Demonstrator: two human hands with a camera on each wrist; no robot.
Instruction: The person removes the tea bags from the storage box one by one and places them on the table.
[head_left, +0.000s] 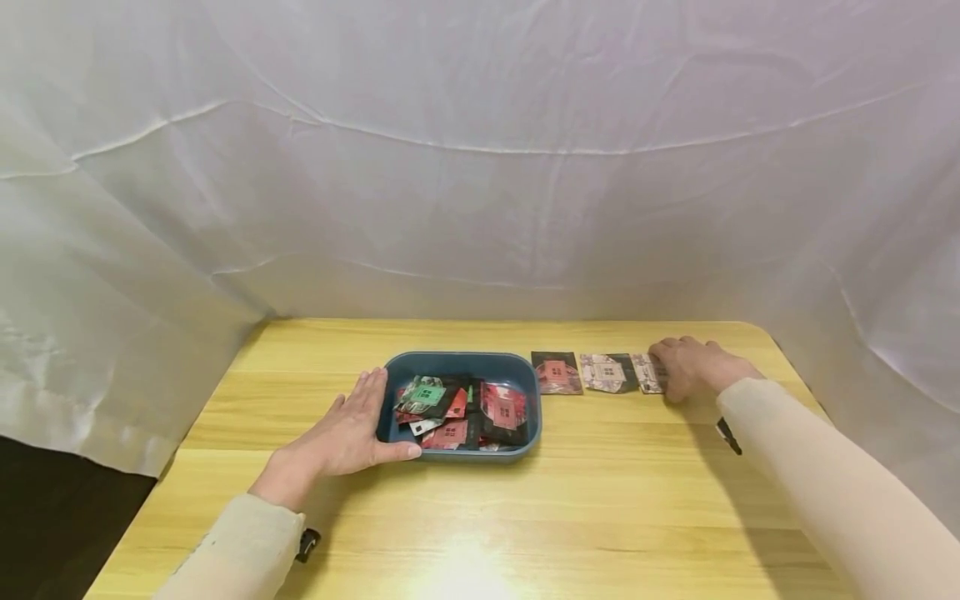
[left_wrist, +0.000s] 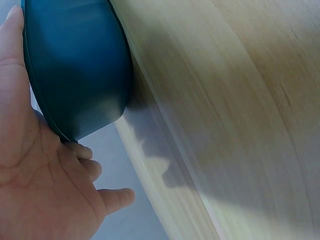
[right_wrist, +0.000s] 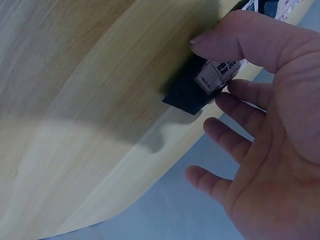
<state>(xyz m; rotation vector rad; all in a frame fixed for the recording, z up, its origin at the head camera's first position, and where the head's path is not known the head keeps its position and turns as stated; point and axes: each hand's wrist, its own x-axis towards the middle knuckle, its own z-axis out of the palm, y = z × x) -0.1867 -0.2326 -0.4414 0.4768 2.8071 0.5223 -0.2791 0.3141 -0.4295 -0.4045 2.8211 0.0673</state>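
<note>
A dark blue plastic bin [head_left: 534, 417] holds several small flat packets, among them one with a green label [head_left: 424, 395] and one with a red label [head_left: 505, 410]. My left hand [head_left: 337, 437] lies against the bin's left end, fingers extended along its side and thumb at the near rim. To the right of the bin, three packets lie in a row: a red and black packet [head_left: 557, 373], a white and black packet [head_left: 609, 375] and another white and black packet [head_left: 647, 373]. My right hand [head_left: 686, 367] is over that last packet, partly covering it, thumb and fingers spread loosely about its edges.
The wooden table [head_left: 480, 517] ends at a straight back edge, with a rounded corner at the far right. White cloth [head_left: 495, 200] hangs behind it and at both sides. A dark area [head_left: 60, 508] shows beyond the table's left edge.
</note>
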